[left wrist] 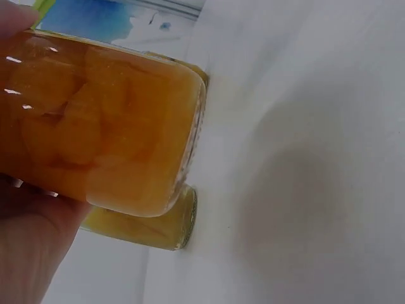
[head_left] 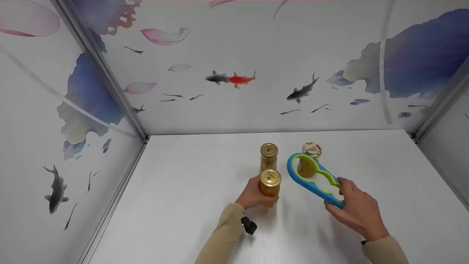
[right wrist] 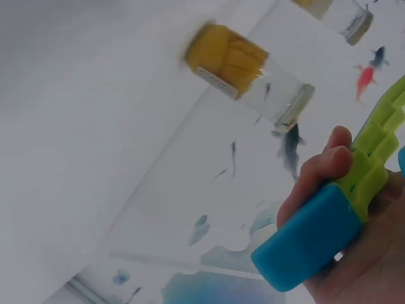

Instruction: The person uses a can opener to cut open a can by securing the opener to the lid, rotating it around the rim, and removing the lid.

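Observation:
My left hand [head_left: 253,194] grips a glass jar [head_left: 270,189] of orange fruit pieces with a gold lid. In the left wrist view the jar [left wrist: 95,120] fills the upper left, its base apart from the table with a shadow beside it. My right hand [head_left: 361,211] holds a blue and green jar opener [head_left: 309,186] by its handle end. The opener's looped end points left, in front of a jar with a patterned lid [head_left: 311,149]; that jar's body is partly hidden. The two hands are apart, and the opener does not touch the held jar.
Another gold-lidded jar [head_left: 269,160] stands just behind the held one. All rest on a white table [head_left: 190,190], enclosed by panels [head_left: 242,40] printed with fish and petals. A metal frame strip [head_left: 110,73] runs up the left corner.

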Available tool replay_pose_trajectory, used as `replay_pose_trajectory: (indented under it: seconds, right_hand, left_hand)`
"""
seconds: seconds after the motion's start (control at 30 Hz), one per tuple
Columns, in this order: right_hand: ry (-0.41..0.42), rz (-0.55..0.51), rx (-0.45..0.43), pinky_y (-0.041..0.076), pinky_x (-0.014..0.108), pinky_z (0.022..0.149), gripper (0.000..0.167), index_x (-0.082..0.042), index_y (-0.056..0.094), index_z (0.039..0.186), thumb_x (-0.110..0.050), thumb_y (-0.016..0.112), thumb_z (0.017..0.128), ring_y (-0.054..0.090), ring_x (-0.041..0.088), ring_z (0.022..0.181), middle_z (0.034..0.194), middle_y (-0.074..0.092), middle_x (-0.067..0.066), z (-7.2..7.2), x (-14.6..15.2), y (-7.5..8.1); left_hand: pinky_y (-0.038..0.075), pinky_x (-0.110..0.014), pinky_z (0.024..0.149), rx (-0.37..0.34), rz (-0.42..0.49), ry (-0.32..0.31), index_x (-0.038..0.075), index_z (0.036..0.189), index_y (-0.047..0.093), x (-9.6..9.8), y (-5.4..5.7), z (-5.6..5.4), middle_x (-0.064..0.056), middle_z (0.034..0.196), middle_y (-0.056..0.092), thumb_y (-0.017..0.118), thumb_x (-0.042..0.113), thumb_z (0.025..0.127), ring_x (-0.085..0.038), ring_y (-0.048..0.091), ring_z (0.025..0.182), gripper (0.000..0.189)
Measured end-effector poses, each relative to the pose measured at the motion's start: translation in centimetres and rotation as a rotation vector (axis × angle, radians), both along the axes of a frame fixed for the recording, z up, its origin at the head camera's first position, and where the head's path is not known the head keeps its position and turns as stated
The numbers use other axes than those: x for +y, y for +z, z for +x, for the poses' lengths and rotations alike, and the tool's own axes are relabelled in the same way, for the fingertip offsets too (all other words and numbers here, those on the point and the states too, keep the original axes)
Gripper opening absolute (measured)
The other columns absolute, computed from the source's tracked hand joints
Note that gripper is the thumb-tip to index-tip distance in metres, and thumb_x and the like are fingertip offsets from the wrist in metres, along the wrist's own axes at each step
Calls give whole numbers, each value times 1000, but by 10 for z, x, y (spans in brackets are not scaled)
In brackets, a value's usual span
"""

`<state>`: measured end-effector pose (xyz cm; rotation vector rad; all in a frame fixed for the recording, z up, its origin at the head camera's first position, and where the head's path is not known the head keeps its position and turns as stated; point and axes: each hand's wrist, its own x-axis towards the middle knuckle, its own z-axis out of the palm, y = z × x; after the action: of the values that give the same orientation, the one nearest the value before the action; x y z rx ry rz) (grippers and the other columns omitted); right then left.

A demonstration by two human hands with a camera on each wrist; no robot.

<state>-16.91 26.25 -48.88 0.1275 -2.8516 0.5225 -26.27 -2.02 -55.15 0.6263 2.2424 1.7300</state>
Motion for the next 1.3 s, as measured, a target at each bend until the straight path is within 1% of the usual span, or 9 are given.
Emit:
replay_pose_trajectory:
  seconds: [0.17, 0.27, 0.37, 0.57, 0.67, 0.8, 0.93, 1.17, 1.3]
  right_hand:
    - [83, 56, 105, 49, 42, 56, 68, 3, 50, 122, -36, 74, 71, 52, 23, 64, 91, 61, 12, -4, -17, 15]
    - [118, 98, 125, 49, 42, 58, 71, 2, 51, 122, -39, 75, 70, 50, 21, 66, 92, 59, 11, -6, -28, 19]
    - [142, 116, 131, 50, 42, 61, 73, 2, 52, 124, -42, 74, 70, 49, 20, 69, 96, 58, 11, -7, -36, 20]
    - [183, 127, 138, 51, 43, 65, 75, -2, 54, 126, -46, 76, 69, 52, 20, 74, 100, 58, 10, -9, -47, 17]
    - [194, 126, 134, 51, 42, 65, 78, -5, 54, 129, -47, 76, 67, 53, 20, 74, 99, 59, 8, -11, -50, 14]
    - [217, 126, 118, 51, 42, 66, 81, -8, 53, 133, -47, 77, 66, 54, 20, 74, 100, 60, 7, -13, -51, 12]
    - [241, 125, 114, 52, 51, 73, 82, -7, 54, 132, -46, 79, 64, 61, 27, 85, 110, 62, 11, -15, -53, 13]
    - [251, 152, 84, 50, 57, 78, 81, -4, 54, 132, -43, 77, 66, 63, 31, 93, 115, 64, 14, -15, -55, 17]
    - [228, 187, 27, 49, 59, 81, 81, -2, 52, 133, -41, 80, 67, 62, 34, 97, 117, 63, 16, -14, -59, 21]
  left_hand:
    - [43, -32, 97, 24, -37, -15, 19, 124, 58, 7, 0, 5, 11, 115, 61, 83, 6, 72, -9, 56, 107, 59]
    - [41, -31, 99, 10, -45, -21, 25, 123, 57, 11, 1, 9, 16, 116, 60, 83, 7, 73, -6, 54, 108, 59]
    - [38, -32, 102, 7, -5, -39, 26, 125, 55, 18, 1, 11, 16, 117, 59, 83, 6, 73, -5, 53, 111, 63]
    - [33, -35, 107, 75, 61, -100, 22, 131, 44, 28, -5, 14, 11, 122, 55, 82, 2, 72, -8, 50, 113, 73]
    - [32, -37, 107, 65, 70, -101, 19, 131, 49, 30, -5, 18, 10, 121, 57, 81, 1, 73, -9, 51, 113, 69]
    - [31, -41, 107, 7, 93, -74, 18, 134, 52, 32, 1, 26, 10, 123, 58, 80, 1, 74, -10, 51, 114, 68]
    - [31, -44, 107, -33, 113, -72, 18, 136, 53, 29, 12, 33, 11, 123, 59, 80, 4, 75, -10, 52, 113, 68]
    - [29, -46, 107, 23, 190, -116, 14, 134, 55, 27, 27, 39, 9, 123, 61, 78, -2, 74, -12, 53, 114, 66]
    - [28, -49, 107, 23, 174, -79, 17, 134, 55, 29, 28, 43, 12, 124, 60, 77, -3, 74, -10, 52, 115, 67]
